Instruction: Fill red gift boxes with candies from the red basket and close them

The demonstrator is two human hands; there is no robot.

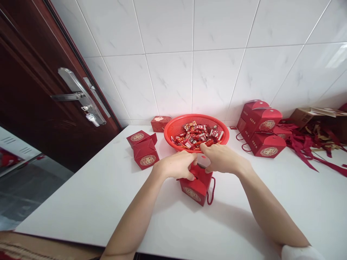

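Red box (197, 187) — gold-printed, rope-handled

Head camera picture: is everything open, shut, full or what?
Front red gift box: upright, not fully closed
Left hand: on its top
Right hand: at its top
Red plastic basket: holding wrapped candies
Right red boxes: stacked
Left red boxes: close together
Wooden door: looks open
Keys: hanging
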